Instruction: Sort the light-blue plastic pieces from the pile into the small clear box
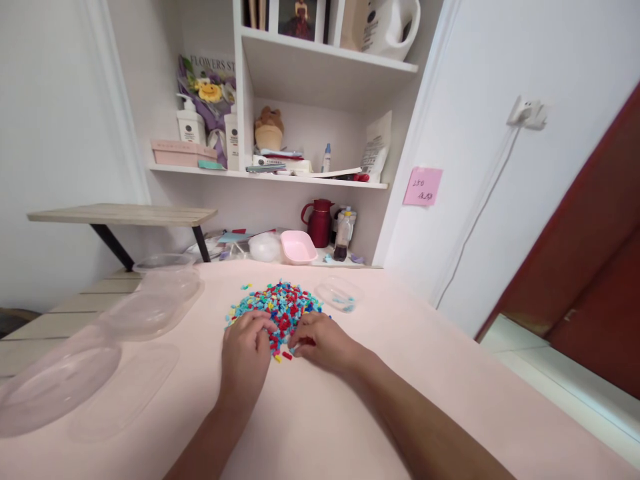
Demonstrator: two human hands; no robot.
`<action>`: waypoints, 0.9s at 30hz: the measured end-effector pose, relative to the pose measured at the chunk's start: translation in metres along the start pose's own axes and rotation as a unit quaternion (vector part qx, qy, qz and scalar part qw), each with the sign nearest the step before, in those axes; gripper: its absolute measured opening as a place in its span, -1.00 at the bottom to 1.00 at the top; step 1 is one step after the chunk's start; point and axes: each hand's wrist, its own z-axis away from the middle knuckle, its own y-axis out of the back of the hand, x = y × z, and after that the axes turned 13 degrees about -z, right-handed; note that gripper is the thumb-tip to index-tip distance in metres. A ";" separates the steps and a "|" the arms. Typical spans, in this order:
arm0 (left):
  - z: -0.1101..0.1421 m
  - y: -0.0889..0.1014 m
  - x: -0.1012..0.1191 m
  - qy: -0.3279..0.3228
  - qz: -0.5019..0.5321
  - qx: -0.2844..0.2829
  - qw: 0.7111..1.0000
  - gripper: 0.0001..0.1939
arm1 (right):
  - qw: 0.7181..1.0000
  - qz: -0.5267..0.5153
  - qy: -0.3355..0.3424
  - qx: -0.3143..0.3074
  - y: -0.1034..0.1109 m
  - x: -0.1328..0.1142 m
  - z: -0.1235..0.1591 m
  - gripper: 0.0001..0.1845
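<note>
A heap of small plastic building blocks, mostly blue, red and turquoise with some yellow, lies on the pink tabletop. My left hand rests at the heap's near left edge, its bent fingers over the blocks and a gap between thumb and forefinger. At the near right edge, my right hand has thumb and fingertips pinched together, with a bit of light blue block showing at the tips. A loose red block and a yellow block lie between the hands. Behind the right hand, a clear plastic container holds some blue blocks.
Clear plastic containers and a flat clear lid lie on the left. At the back are a pink tray, a red jug and a bottle of dark liquid. A wooden stand rises at the left.
</note>
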 end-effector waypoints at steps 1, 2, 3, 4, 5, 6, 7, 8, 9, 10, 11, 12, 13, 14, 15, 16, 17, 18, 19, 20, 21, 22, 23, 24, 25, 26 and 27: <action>0.000 0.000 0.000 0.003 0.003 0.000 1.000 -0.67 | 1.000 0.002 0.003 0.003 0.000 0.000 -0.001 -0.86; 0.000 -0.001 -0.001 0.007 0.006 0.001 1.000 -0.67 | 1.000 0.003 0.008 0.006 0.001 -0.001 -0.001 -0.86; 0.000 0.000 -0.001 0.012 0.008 0.003 1.000 -0.67 | 1.000 0.005 0.015 0.010 0.003 -0.001 -0.001 -0.86; 0.000 0.000 -0.002 0.018 0.010 0.006 1.000 -0.67 | 1.000 0.008 0.020 0.020 0.007 -0.001 -0.002 -0.87; 0.000 0.000 -0.002 0.026 0.012 0.011 1.000 -0.68 | 0.999 0.010 0.023 0.039 0.012 0.000 -0.001 -0.87; 0.000 0.001 -0.003 0.036 0.014 0.017 0.999 -0.68 | 0.998 0.010 0.022 0.066 0.020 0.001 0.000 -0.89; 0.000 0.002 -0.003 0.045 0.017 0.024 0.999 -0.68 | 0.995 0.008 0.017 0.103 0.029 0.003 0.001 -0.91; 0.000 0.002 -0.004 0.055 0.022 0.029 0.998 -0.69 | 0.989 0.003 0.006 0.149 0.039 0.006 0.004 -0.91; -0.001 0.003 -0.004 0.064 0.029 0.034 0.997 -0.69 | 0.980 -0.003 -0.009 0.198 0.050 0.010 0.006 -0.91; -0.001 0.003 -0.005 0.072 0.037 0.038 0.996 -0.70 | 0.968 -0.005 -0.024 0.249 0.060 0.015 0.010 -0.89; -0.002 0.004 -0.005 0.081 0.048 0.040 0.995 -0.71 | 0.954 -0.004 -0.042 0.297 0.069 0.020 0.013 -0.87; -0.002 0.004 -0.005 0.089 0.058 0.041 0.993 -0.72 | 0.938 0.003 -0.062 0.340 0.077 0.026 0.017 -0.84; -0.003 0.004 -0.005 0.098 0.069 0.041 0.992 -0.73 | 0.923 0.013 -0.082 0.376 0.083 0.033 0.020 -0.82; -0.004 0.003 -0.005 0.106 0.078 0.039 0.991 -0.73 | 0.910 0.024 -0.100 0.401 0.088 0.039 0.023 -0.80; -0.005 0.003 -0.005 0.114 0.087 0.037 0.989 -0.74 | 0.901 0.034 -0.116 0.416 0.090 0.045 0.026 -0.78; -0.005 0.003 -0.005 0.121 0.095 0.034 0.988 -0.74 | 0.895 0.043 -0.128 0.425 0.092 0.051 0.029 -0.76; -0.006 0.003 -0.004 0.128 0.103 0.030 0.986 -0.75 | 0.892 0.049 -0.137 0.429 0.092 0.056 0.031 -0.75; -0.006 0.003 -0.004 0.135 0.111 0.026 0.984 -0.75 | 0.889 0.054 -0.144 0.431 0.092 0.061 0.032 -0.73; -0.006 0.004 -0.003 0.144 0.118 0.023 0.982 -0.76 | 0.887 0.057 -0.149 0.433 0.092 0.064 0.033 -0.72; -0.006 0.005 -0.002 0.155 0.124 0.022 0.980 -0.77 | 0.885 0.060 -0.153 0.435 0.091 0.066 0.033 -0.70; -0.006 0.005 -0.001 0.168 0.131 0.020 0.977 -0.78 | 0.884 0.060 -0.154 0.436 0.091 0.066 0.033 -0.69; -0.006 0.006 0.000 0.182 0.138 0.019 0.973 -0.79 | 0.885 0.059 -0.153 0.435 0.089 0.065 0.033 -0.67; -0.006 0.007 0.000 0.199 0.146 0.020 0.969 -0.79 | 0.888 0.056 -0.149 0.432 0.088 0.062 0.032 -0.66; -0.006 0.007 0.000 0.218 0.155 0.024 0.963 -0.80 | 0.891 0.051 -0.144 0.427 0.085 0.057 0.030 -0.67; -0.006 0.007 -0.001 0.239 0.164 0.029 0.956 -0.80 | 0.899 0.044 -0.134 0.415 0.081 0.051 0.028 -0.69; -0.006 0.007 -0.002 0.262 0.174 0.037 0.949 -0.80 | 0.912 0.035 -0.116 0.393 0.075 0.043 0.024 -0.71; -0.006 0.007 -0.004 0.287 0.184 0.047 0.939 -0.79 | 0.927 0.026 -0.093 0.363 0.068 0.033 0.021 -0.74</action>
